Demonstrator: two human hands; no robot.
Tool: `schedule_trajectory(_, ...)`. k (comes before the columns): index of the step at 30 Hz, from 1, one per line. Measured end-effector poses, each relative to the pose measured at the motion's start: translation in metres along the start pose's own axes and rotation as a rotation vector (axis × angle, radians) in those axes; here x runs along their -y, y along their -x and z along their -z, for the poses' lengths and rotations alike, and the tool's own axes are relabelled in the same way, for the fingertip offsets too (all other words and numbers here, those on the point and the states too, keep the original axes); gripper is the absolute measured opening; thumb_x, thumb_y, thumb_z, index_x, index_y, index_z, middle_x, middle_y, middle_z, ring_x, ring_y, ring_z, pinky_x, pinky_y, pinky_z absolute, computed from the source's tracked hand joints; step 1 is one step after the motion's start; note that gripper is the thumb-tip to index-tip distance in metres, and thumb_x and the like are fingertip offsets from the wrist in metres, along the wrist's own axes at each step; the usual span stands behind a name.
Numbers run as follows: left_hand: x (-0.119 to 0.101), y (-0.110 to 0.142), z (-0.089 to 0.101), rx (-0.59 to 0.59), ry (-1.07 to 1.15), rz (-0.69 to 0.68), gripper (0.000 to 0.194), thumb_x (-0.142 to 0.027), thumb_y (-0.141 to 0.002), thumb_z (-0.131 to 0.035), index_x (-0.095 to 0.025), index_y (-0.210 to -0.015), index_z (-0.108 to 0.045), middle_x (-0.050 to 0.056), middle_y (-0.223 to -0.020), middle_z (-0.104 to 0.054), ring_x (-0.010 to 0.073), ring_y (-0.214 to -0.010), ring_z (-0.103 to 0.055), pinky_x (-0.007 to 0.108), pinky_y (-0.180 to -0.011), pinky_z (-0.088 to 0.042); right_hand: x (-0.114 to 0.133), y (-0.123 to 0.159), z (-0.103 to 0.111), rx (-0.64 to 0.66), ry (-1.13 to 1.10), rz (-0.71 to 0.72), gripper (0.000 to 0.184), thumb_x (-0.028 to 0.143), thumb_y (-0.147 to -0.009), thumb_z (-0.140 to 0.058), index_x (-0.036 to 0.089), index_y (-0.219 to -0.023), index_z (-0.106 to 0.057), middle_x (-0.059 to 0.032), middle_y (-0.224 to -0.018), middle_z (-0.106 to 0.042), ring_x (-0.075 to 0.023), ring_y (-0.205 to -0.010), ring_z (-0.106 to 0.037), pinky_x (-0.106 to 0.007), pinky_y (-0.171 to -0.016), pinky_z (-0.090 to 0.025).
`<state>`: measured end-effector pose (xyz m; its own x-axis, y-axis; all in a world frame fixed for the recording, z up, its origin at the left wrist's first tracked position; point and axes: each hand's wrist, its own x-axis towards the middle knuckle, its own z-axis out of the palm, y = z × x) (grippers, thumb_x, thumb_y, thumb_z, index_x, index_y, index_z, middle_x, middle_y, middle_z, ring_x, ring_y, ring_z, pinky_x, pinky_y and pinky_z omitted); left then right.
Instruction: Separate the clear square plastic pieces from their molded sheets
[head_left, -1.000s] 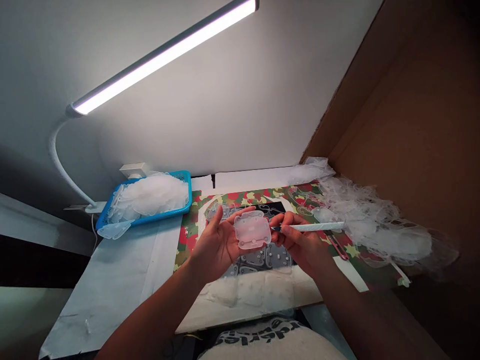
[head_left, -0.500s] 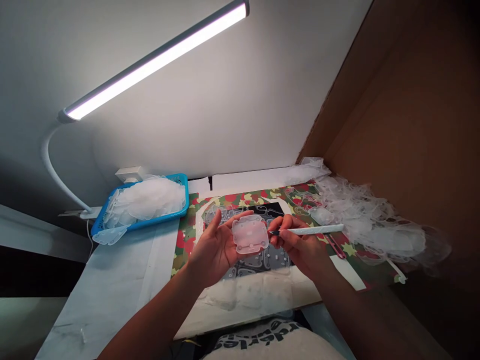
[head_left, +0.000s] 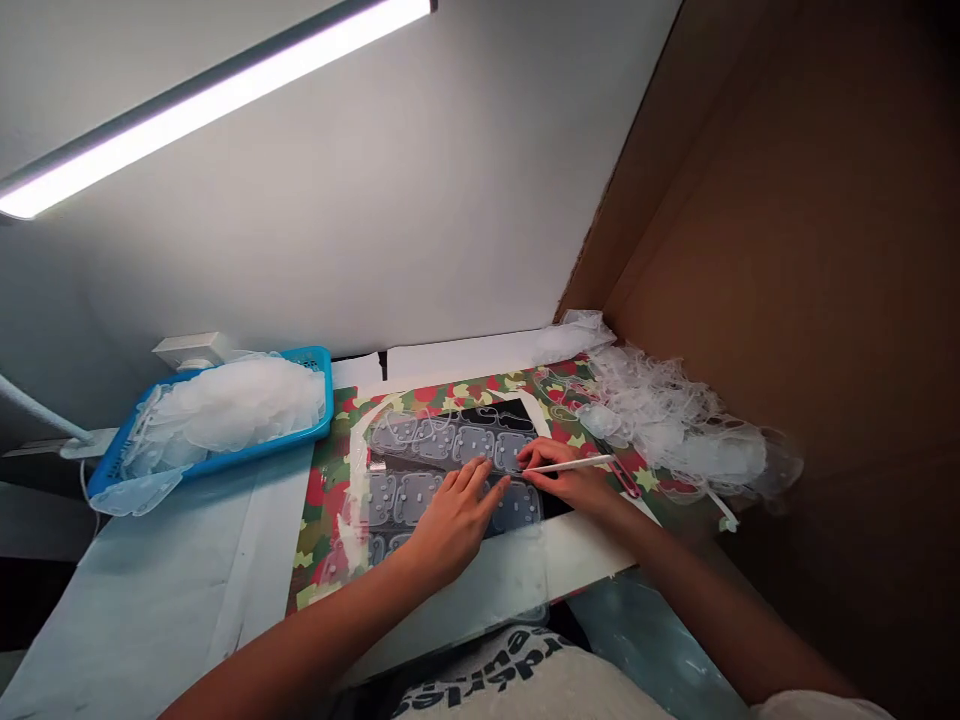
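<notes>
My left hand (head_left: pixel 456 515) lies palm down with its fingers stretched out on a translucent sheet (head_left: pixel 420 492) of moulded, rounded pieces with small raised bumps. Between my right hand's (head_left: pixel 566 478) pinched fingers is a slim white craft knife (head_left: pixel 574 464), held like a pen. Its tip points left and rests low over the sheet, close to my left fingertips. Whether the tip touches the sheet is too small to tell. Under the sheet a black mat (head_left: pixel 510 409) shows at the top and right.
A blue basket (head_left: pixel 330 400) heaped with translucent pieces (head_left: pixel 232 405) stands at the left. Stringy clear scraps (head_left: pixel 675 410) pile up on the right against a cardboard wall (head_left: pixel 750 250). A pink-handled tool (head_left: pixel 624 478) lies beside my right hand. A lit lamp (head_left: pixel 225 105) hangs above.
My left hand has turned over and gone down onto the sheet; the single translucent piece is no longer in it. My right hand has lowered with the craft knife. The view has swung right.
</notes>
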<state>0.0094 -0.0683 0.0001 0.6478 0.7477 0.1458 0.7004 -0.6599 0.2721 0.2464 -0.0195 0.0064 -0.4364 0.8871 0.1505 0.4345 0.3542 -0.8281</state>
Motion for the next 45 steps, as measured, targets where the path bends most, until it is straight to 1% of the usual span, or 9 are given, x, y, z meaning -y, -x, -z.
schedule_trajectory(3,0.005,-0.005,-0.012,0.031,-0.037,0.01,0.065,-0.006,-0.083,-0.043,-0.025,-0.145,-0.04,0.013,-0.157,-0.028,0.0315,-0.146,-0.017,0.052,-0.112,-0.025,0.002,-0.002,-0.003,0.011,0.027,0.016,0.018,0.029,-0.084,-0.063,0.021,-0.069,-0.058,-0.006,-0.097,-0.066,-0.0209,-0.09,-0.062,-0.035,-0.08,-0.048)
schedule_trajectory(19,0.018,-0.006,-0.012,0.107,0.051,-0.017,0.071,0.0,-0.08,-0.044,-0.03,-0.145,-0.042,0.01,-0.161,-0.017,0.0374,-0.147,-0.005,0.061,-0.113,-0.022,-0.012,-0.001,-0.012,0.059,0.277,0.231,0.015,0.026,-0.091,-0.052,0.024,-0.087,-0.066,-0.0087,-0.105,-0.07,-0.0259,-0.103,-0.062,-0.043,-0.09,-0.047)
schedule_trajectory(22,0.02,-0.004,-0.014,0.106,0.057,-0.015,0.074,0.001,-0.078,-0.045,-0.031,-0.145,-0.042,0.008,-0.162,-0.015,0.0374,-0.147,-0.005,0.061,-0.114,-0.022,-0.015,-0.009,-0.001,-0.09,0.233,0.149,0.019,0.031,-0.092,-0.05,0.025,-0.095,-0.068,-0.0075,-0.099,-0.072,-0.0246,-0.093,-0.064,-0.041,-0.086,-0.048)
schedule_trajectory(27,0.02,-0.005,-0.003,0.119,0.194,0.022,0.073,0.002,-0.074,-0.046,-0.029,-0.141,-0.049,0.009,-0.159,-0.025,0.0375,-0.147,-0.009,0.06,-0.114,-0.02,-0.029,-0.028,0.039,-0.569,0.017,-0.187,0.031,0.048,-0.083,-0.06,0.022,-0.068,-0.056,-0.0039,-0.074,-0.068,-0.0212,-0.072,-0.061,-0.033,-0.068,-0.047)
schedule_trajectory(30,0.022,-0.024,0.01,0.017,0.472,0.212,0.054,-0.002,-0.077,-0.044,-0.02,-0.123,-0.066,0.011,-0.143,-0.051,0.0303,-0.14,-0.034,0.049,-0.114,-0.028,-0.019,-0.025,0.039,-0.477,-0.12,-0.196,0.033,0.048,-0.08,-0.063,0.022,-0.065,-0.051,-0.003,-0.078,-0.07,-0.0206,-0.074,-0.062,-0.031,-0.069,-0.047)
schedule_trajectory(33,0.028,-0.057,0.017,-0.042,0.769,0.458,0.036,-0.017,-0.087,-0.041,-0.015,-0.105,-0.071,0.012,-0.108,-0.071,0.0209,-0.098,-0.065,0.034,-0.088,-0.051,0.005,-0.013,0.024,-0.35,-0.118,-0.111,0.022,0.038,-0.085,-0.059,0.021,-0.071,-0.059,-0.004,-0.095,-0.073,-0.0209,-0.086,-0.064,-0.033,-0.078,-0.047)
schedule_trajectory(37,0.04,-0.096,0.01,0.033,0.84,0.528,0.051,-0.046,-0.094,-0.034,-0.01,-0.088,-0.07,0.007,-0.061,-0.066,0.0132,-0.046,-0.056,0.023,-0.045,-0.039,0.029,-0.005,0.013,-0.092,-0.044,-0.014,0.014,0.031,-0.085,-0.06,0.022,-0.077,-0.065,-0.0047,-0.099,-0.073,-0.0213,-0.087,-0.063,-0.036,-0.083,-0.044)
schedule_trajectory(41,0.043,-0.1,0.002,0.022,0.792,0.502,0.031,-0.045,-0.077,-0.065,-0.014,-0.078,-0.068,-0.004,-0.046,-0.052,0.0106,-0.039,-0.048,0.021,-0.043,-0.033,0.018,-0.019,0.015,-0.068,-0.319,-0.144,0.02,0.035,-0.08,-0.064,0.02,-0.07,-0.057,-0.0049,-0.104,-0.072,-0.0214,-0.095,-0.062,-0.035,-0.086,-0.042)
schedule_trajectory(45,0.041,-0.091,-0.001,-0.078,0.68,0.443,0.017,-0.033,-0.077,-0.064,-0.016,-0.079,-0.068,-0.003,-0.057,-0.058,0.0109,-0.045,-0.051,0.022,-0.049,-0.036,0.0,-0.041,0.013,-0.103,-0.484,-0.293,0.032,0.042,-0.069,-0.073,0.019,-0.065,-0.051,-0.0018,-0.086,-0.07,-0.019,-0.087,-0.06,-0.031,-0.081,-0.04)
